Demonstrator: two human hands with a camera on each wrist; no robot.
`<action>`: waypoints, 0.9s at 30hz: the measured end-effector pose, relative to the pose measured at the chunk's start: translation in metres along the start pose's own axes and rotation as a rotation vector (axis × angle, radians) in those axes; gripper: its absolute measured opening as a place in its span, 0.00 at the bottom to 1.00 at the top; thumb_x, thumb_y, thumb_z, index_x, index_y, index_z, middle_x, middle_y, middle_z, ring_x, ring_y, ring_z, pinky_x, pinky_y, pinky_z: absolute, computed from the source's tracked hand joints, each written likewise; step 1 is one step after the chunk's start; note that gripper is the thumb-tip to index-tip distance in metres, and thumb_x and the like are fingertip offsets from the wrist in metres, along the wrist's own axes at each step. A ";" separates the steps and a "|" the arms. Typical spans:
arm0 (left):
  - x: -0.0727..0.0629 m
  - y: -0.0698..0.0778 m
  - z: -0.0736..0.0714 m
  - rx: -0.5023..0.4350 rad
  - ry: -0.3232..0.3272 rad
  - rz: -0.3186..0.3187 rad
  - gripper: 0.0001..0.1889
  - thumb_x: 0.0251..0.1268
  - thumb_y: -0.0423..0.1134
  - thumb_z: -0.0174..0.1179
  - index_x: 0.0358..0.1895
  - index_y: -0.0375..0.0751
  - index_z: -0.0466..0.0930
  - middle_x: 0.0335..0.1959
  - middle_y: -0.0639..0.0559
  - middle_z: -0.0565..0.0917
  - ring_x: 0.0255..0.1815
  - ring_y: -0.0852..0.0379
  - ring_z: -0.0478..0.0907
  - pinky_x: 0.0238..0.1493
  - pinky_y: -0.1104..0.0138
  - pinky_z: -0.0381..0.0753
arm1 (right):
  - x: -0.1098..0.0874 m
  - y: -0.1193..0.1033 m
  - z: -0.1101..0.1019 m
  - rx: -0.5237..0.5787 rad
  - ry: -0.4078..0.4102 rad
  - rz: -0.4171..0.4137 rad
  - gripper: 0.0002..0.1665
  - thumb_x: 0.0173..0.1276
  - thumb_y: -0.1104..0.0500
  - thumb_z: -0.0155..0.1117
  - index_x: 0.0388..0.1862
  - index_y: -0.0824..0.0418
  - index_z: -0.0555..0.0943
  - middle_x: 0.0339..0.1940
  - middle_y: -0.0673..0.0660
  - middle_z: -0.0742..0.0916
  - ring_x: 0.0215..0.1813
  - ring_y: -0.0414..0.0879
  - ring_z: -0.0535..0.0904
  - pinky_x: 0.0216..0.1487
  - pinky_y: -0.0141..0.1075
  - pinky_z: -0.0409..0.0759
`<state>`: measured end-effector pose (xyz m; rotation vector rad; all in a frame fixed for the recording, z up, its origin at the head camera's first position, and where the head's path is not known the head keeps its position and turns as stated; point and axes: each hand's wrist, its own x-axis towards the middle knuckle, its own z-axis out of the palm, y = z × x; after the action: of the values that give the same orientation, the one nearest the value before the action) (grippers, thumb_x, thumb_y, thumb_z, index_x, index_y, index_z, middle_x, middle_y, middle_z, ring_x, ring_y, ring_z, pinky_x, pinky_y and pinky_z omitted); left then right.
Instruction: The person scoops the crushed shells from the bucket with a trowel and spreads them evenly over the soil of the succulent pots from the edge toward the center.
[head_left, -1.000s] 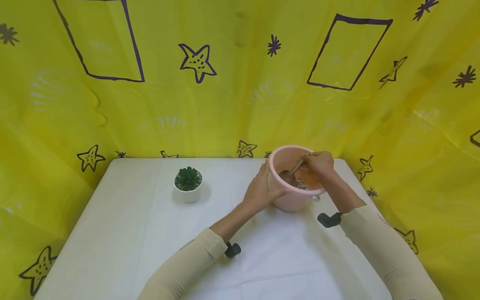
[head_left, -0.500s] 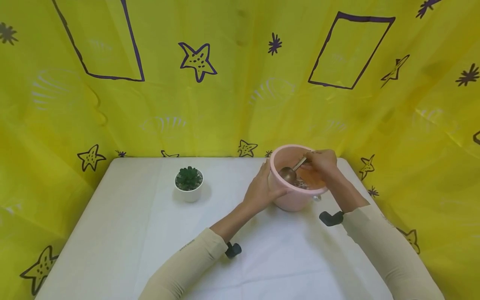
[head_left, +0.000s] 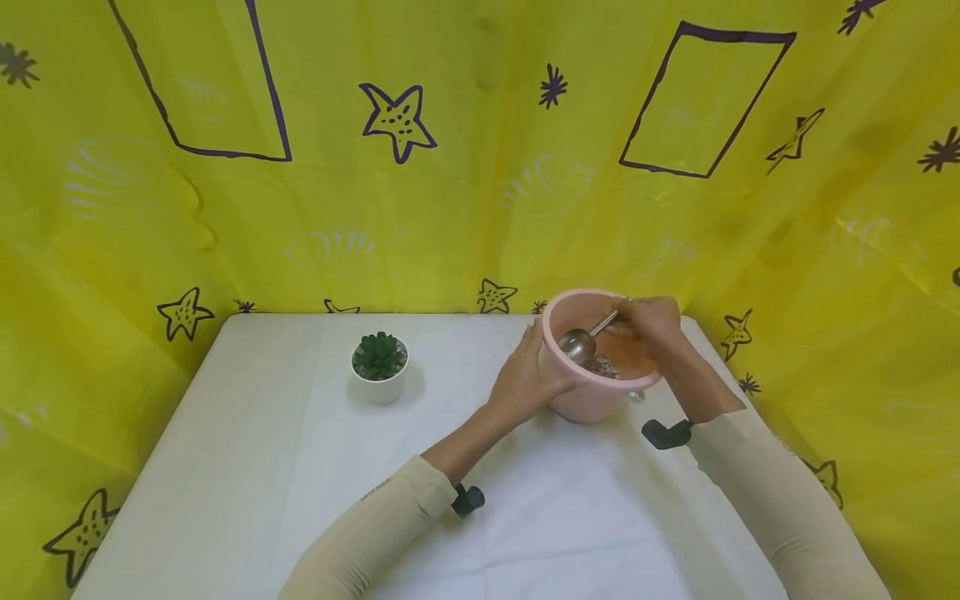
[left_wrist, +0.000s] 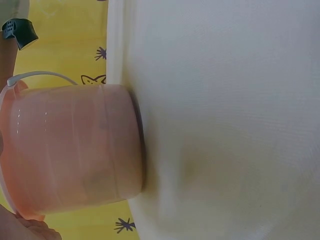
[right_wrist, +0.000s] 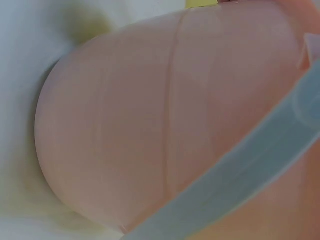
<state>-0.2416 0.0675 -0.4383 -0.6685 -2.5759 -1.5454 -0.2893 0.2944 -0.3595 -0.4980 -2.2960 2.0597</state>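
In the head view a pink bucket (head_left: 592, 406) stands upright at the back right of the table. My left hand (head_left: 519, 385) holds it by the left side, with the thumb along the front below the rim. Above the right part of the rim, my right hand (head_left: 651, 323) grips the handle of a metal spoon (head_left: 577, 345) with a round bowl. That bowl hangs inside the bucket, over small mixed bits (head_left: 602, 367) at the bottom. In the right wrist view the bucket's pale carrying handle (right_wrist: 240, 175) crosses its wall. The spoon is hidden from both wrist views.
A small white pot with a green succulent (head_left: 379, 357) stands left of the bucket. White cloth covers the table (head_left: 225, 467). A yellow curtain (head_left: 450, 208) with dark star drawings closes off the back and sides.
My right hand has shifted slightly right and up, and the spoon's bowl has risen a little and looks brighter. My left hand and the bucket have hardly moved.
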 end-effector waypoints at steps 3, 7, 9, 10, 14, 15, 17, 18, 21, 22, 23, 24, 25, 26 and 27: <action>0.000 0.000 0.000 -0.004 -0.004 -0.001 0.62 0.58 0.58 0.78 0.88 0.52 0.43 0.85 0.49 0.57 0.81 0.45 0.61 0.72 0.45 0.70 | 0.001 -0.001 -0.001 0.021 0.011 0.000 0.18 0.80 0.64 0.61 0.55 0.81 0.78 0.25 0.54 0.88 0.27 0.43 0.90 0.36 0.33 0.88; -0.001 0.000 0.001 -0.010 0.001 0.011 0.61 0.58 0.59 0.77 0.88 0.52 0.44 0.83 0.49 0.62 0.77 0.45 0.68 0.70 0.46 0.75 | 0.000 -0.003 -0.001 0.031 0.018 -0.005 0.21 0.79 0.64 0.61 0.58 0.83 0.76 0.25 0.54 0.88 0.28 0.43 0.90 0.35 0.33 0.88; -0.001 0.000 0.001 -0.016 0.005 0.016 0.61 0.58 0.59 0.77 0.87 0.52 0.44 0.82 0.49 0.63 0.75 0.46 0.70 0.68 0.47 0.76 | 0.000 -0.004 -0.001 0.023 0.018 -0.003 0.22 0.79 0.64 0.61 0.59 0.84 0.75 0.25 0.54 0.88 0.28 0.43 0.90 0.35 0.33 0.88; -0.001 0.000 0.001 -0.016 0.006 0.016 0.61 0.58 0.59 0.77 0.87 0.52 0.44 0.82 0.49 0.63 0.75 0.46 0.70 0.68 0.47 0.76 | -0.001 -0.005 -0.001 0.017 0.018 0.000 0.22 0.80 0.64 0.60 0.60 0.84 0.75 0.25 0.54 0.88 0.28 0.43 0.90 0.35 0.33 0.88; -0.001 0.000 0.000 -0.020 0.004 0.010 0.61 0.58 0.59 0.78 0.88 0.52 0.44 0.83 0.49 0.62 0.76 0.45 0.69 0.69 0.46 0.75 | -0.001 -0.006 -0.002 0.009 0.020 0.012 0.22 0.80 0.63 0.60 0.59 0.83 0.76 0.26 0.54 0.88 0.28 0.43 0.90 0.36 0.33 0.88; -0.001 0.000 0.000 -0.019 0.002 0.009 0.61 0.58 0.58 0.77 0.88 0.52 0.44 0.83 0.49 0.61 0.77 0.45 0.68 0.69 0.46 0.75 | -0.001 -0.006 -0.002 0.005 0.022 0.015 0.21 0.80 0.63 0.60 0.58 0.82 0.76 0.26 0.54 0.88 0.28 0.42 0.90 0.36 0.32 0.88; -0.001 0.000 0.001 -0.021 0.000 0.005 0.61 0.58 0.58 0.78 0.88 0.53 0.44 0.84 0.50 0.60 0.77 0.45 0.67 0.69 0.46 0.75 | 0.000 -0.006 -0.003 0.013 0.020 0.017 0.18 0.80 0.63 0.60 0.56 0.81 0.77 0.26 0.54 0.88 0.27 0.42 0.90 0.36 0.33 0.88; -0.001 0.001 0.001 -0.023 -0.001 0.002 0.61 0.58 0.57 0.78 0.88 0.53 0.44 0.84 0.50 0.60 0.77 0.45 0.67 0.69 0.46 0.74 | 0.000 -0.006 -0.003 0.019 0.019 0.017 0.17 0.80 0.64 0.60 0.54 0.80 0.78 0.25 0.54 0.88 0.27 0.42 0.89 0.36 0.32 0.88; -0.001 0.000 0.001 -0.024 -0.002 -0.002 0.61 0.58 0.57 0.78 0.88 0.54 0.44 0.84 0.51 0.60 0.78 0.45 0.67 0.70 0.46 0.74 | 0.000 -0.007 -0.005 0.017 0.015 0.019 0.14 0.81 0.64 0.60 0.51 0.78 0.78 0.25 0.55 0.88 0.26 0.42 0.89 0.36 0.32 0.88; -0.001 0.001 0.001 -0.023 -0.001 -0.003 0.61 0.58 0.57 0.78 0.88 0.54 0.44 0.84 0.52 0.60 0.78 0.45 0.67 0.70 0.46 0.74 | 0.000 -0.008 -0.005 0.022 0.012 0.020 0.14 0.81 0.64 0.60 0.51 0.78 0.78 0.25 0.55 0.88 0.27 0.42 0.89 0.36 0.32 0.88; -0.001 0.001 0.001 -0.026 -0.001 -0.004 0.61 0.58 0.57 0.78 0.88 0.54 0.44 0.84 0.52 0.60 0.78 0.45 0.66 0.70 0.46 0.74 | 0.000 -0.008 -0.005 0.020 0.010 0.022 0.15 0.81 0.64 0.60 0.52 0.78 0.78 0.25 0.55 0.88 0.27 0.42 0.90 0.36 0.32 0.88; -0.001 0.001 0.000 -0.027 -0.001 -0.003 0.61 0.58 0.57 0.78 0.88 0.54 0.44 0.84 0.52 0.60 0.78 0.45 0.66 0.70 0.46 0.74 | 0.000 -0.008 -0.005 0.017 0.011 0.025 0.15 0.81 0.64 0.60 0.53 0.79 0.78 0.25 0.55 0.88 0.27 0.42 0.90 0.37 0.32 0.88; -0.001 0.001 0.000 -0.028 -0.002 -0.001 0.61 0.58 0.57 0.78 0.88 0.54 0.44 0.84 0.52 0.59 0.78 0.45 0.66 0.70 0.46 0.73 | 0.000 -0.009 -0.006 0.014 0.010 0.028 0.16 0.81 0.63 0.60 0.54 0.79 0.77 0.25 0.55 0.88 0.27 0.42 0.90 0.37 0.32 0.88; -0.002 0.001 0.000 -0.030 -0.003 0.000 0.61 0.59 0.57 0.78 0.88 0.54 0.43 0.85 0.52 0.58 0.79 0.45 0.65 0.70 0.45 0.73 | 0.000 -0.009 -0.006 0.013 0.012 0.032 0.17 0.81 0.63 0.60 0.55 0.80 0.77 0.25 0.54 0.88 0.27 0.42 0.90 0.37 0.32 0.88; -0.002 0.001 0.000 -0.032 -0.003 0.001 0.61 0.58 0.57 0.78 0.88 0.54 0.43 0.85 0.52 0.58 0.79 0.45 0.65 0.71 0.45 0.73 | 0.001 -0.009 -0.006 0.026 0.013 0.037 0.17 0.81 0.63 0.60 0.55 0.79 0.77 0.25 0.54 0.88 0.27 0.42 0.90 0.37 0.33 0.88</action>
<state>-0.2396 0.0672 -0.4380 -0.6760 -2.5579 -1.5891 -0.2909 0.2999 -0.3504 -0.5559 -2.2663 2.0933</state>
